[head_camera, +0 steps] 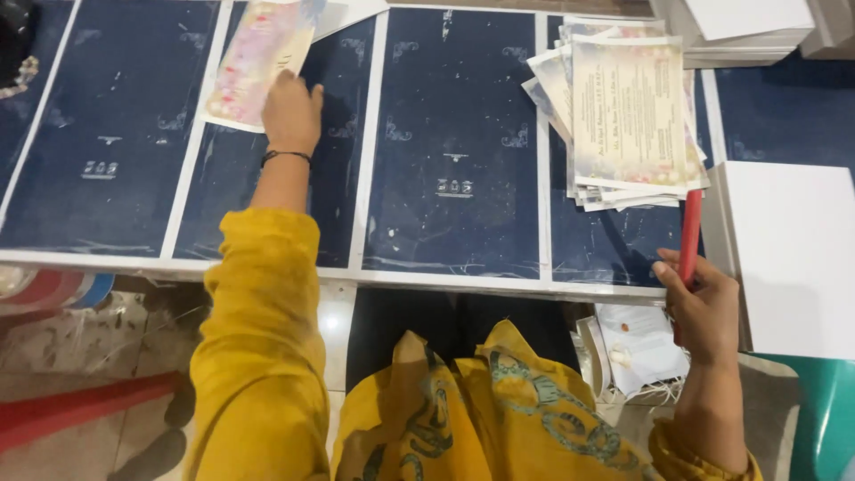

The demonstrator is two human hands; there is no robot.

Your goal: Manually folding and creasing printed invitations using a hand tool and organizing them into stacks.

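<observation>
My left hand [291, 111] reaches far forward and presses a pastel printed card [258, 62] against a dark blue sheet [267, 191] lying on the work surface. A thin black band circles that wrist. My right hand [704, 307] is near the front edge at the right, closed around a red stick-like tool [690, 233] that points away from me. Just beyond the tool's tip lies a loose stack of pale printed cards [628, 111]. Both arms wear yellow sleeves.
Several dark blue sheets with silver ornaments [454, 134] lie side by side with white borders. White blank boards [793, 254] sit at the right, more white stacks [748, 27] at the back right. Below the edge are a plastic bag [641, 343] and a teal seat [824, 419].
</observation>
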